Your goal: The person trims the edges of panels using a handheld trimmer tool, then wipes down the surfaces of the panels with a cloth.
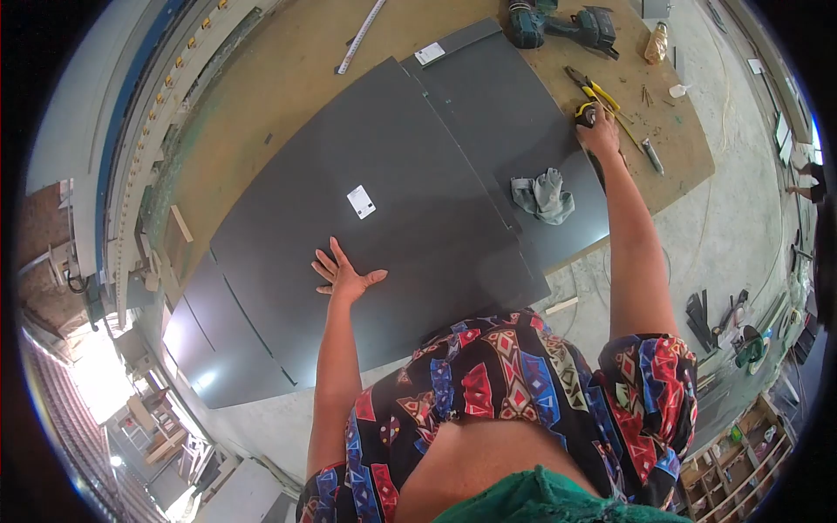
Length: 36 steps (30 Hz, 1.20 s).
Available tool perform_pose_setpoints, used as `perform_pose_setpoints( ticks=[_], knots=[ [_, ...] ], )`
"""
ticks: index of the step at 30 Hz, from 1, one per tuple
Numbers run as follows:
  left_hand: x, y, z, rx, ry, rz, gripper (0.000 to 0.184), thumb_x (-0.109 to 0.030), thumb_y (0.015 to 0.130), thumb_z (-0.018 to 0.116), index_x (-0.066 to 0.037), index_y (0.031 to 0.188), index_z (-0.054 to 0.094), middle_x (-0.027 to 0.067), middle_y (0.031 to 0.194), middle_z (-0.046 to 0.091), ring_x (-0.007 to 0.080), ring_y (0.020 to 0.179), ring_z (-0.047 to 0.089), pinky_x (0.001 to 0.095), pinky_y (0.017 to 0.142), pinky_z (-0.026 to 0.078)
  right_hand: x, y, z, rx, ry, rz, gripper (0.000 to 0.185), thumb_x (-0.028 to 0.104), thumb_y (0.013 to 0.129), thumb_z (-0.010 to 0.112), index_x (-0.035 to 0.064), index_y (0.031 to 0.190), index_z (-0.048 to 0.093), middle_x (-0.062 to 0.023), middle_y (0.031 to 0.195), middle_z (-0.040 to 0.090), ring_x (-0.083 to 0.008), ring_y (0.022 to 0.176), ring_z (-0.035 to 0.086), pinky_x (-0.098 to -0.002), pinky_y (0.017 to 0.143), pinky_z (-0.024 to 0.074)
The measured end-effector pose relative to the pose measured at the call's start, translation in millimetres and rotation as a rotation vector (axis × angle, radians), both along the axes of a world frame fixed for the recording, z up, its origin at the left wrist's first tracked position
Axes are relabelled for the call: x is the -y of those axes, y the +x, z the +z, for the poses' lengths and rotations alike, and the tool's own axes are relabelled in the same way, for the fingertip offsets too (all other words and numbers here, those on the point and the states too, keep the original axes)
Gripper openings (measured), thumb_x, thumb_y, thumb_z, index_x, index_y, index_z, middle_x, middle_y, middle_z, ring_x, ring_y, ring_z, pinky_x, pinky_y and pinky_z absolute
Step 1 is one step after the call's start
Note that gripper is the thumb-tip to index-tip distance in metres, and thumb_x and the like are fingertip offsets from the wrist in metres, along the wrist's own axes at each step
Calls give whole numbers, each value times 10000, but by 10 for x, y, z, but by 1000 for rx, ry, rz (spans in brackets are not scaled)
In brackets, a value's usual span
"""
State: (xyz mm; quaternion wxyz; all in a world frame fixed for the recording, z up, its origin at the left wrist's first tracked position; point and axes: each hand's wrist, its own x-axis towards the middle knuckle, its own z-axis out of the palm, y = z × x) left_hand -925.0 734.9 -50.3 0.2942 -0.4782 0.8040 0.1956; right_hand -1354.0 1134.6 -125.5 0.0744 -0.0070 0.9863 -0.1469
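Sheet (418, 166): dark, wide, flat on the table (253, 113), which seemingly bears its weight; its white label (361, 201) is clock centre here.
Left hand (347, 283): at 6 o'clock, fingers spread and holding nothing – apparently laid on the sheet to steady it or prop the body.
Ruled strip (361, 37): at 12 o'clock on the table, just off the sheet.
Cloth (547, 196): at 3 o'clock, crumpled on the neighbouring sheet (497, 109), perhaps dropped there within reach.
Tape measure (587, 114): at 2 o'clock, by that sheet's outer edge.
Right hand (600, 135): fingers curled round the tape measure – arm outstretched, presumably because that edge lies far off; finger detail unclear.
Pliers (602, 92): just beyond, at 2 o'clock, conveniently near the right hand.
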Motion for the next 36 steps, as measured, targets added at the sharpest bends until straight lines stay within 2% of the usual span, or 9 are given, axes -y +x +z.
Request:
perform_pose_setpoints(
  ticks=[8, 10, 15, 22, 26, 29, 31, 32, 36],
  knots=[
    [74, 179, -1, -2, -12, -14, 1552, -709, 332, 796, -293, 1453, -194, 186, 1520, -210, 376, 1396, -207, 711, 1031, 35, 149, 86, -93, 11, -7, -117, 704, 319, 761, 689, 149, 1363, 367, -173, 1346, 431, -401, 1191, 476, -460, 965, 424],
    [106, 210, 17, 4, -12, -2, 1535, -681, 359, 810, -279, 1460, -182, 192, 1514, -228, 379, 1395, -210, 698, 1039, 22, 181, 161, -86, -19, -24, -100, 698, 314, 763, 691, 130, 1355, 370, -195, 1341, 428, -431, 1133, 515, -465, 931, 450],
    [126, 205, 19, 18, -5, -11, 1522, -672, 380, 814, -269, 1462, -178, 203, 1512, -222, 384, 1396, -202, 699, 1039, 27, 228, 205, -48, -9, -118, -184, 705, 286, 746, 715, 140, 1349, 379, -195, 1335, 435, -424, 1141, 511, -456, 937, 446],
    [165, 257, 31, 26, -4, -8, 1530, -669, 373, 814, -269, 1460, -186, 202, 1513, -221, 385, 1396, -202, 695, 1042, 23, 335, 288, -191, -126, -281, -32, 653, 161, 758, 683, 180, 1346, 400, -121, 1394, 407, -359, 1225, 458, -436, 979, 416],
    [181, 284, 38, 31, -3, 1, 1531, -674, 368, 809, -270, 1460, -184, 199, 1514, -221, 381, 1397, -202, 689, 1046, 21, 338, 284, -273, -221, -321, 91, 650, 143, 759, 674, 163, 1348, 401, -136, 1410, 388, -364, 1220, 460, -430, 990, 407],
    [181, 294, 38, 24, -6, -3, 1524, -665, 375, 813, -272, 1461, -182, 194, 1515, -222, 376, 1399, -202, 683, 1050, 20, 274, 390, -90, -210, -313, 91, 640, 153, 763, 669, 154, 1347, 408, -149, 1412, 385, -364, 1223, 453, -424, 1003, 396],
    [224, 326, 30, 25, 1, 1, 1522, -665, 377, 812, -276, 1460, -184, 195, 1514, -225, 377, 1398, -202, 685, 1049, 18, 224, 586, -2, -253, -204, -30, 622, 184, 772, 665, 158, 1342, 417, -163, 1406, 387, -373, 1224, 442, -417, 1004, 392],
    [221, 319, 32, 24, 2, 4, 1522, -665, 377, 812, -276, 1460, -184, 195, 1514, -225, 377, 1398, -202, 685, 1049, 18, 115, 622, -123, -309, -155, -37, 598, 267, 797, 654, 166, 1340, 423, -153, 1407, 388, -370, 1255, 407, -446, 1019, 363],
    [230, 329, 7, 14, -2, -1, 1530, -673, 365, 810, -282, 1459, -186, 198, 1511, -232, 383, 1396, -204, 696, 1040, 18, -93, 939, -319, -243, 36, -190, 600, 375, 821, 625, 172, 1347, 418, -145, 1424, 369, -359, 1296, 362, -504, 1036, 312]
  ],
)
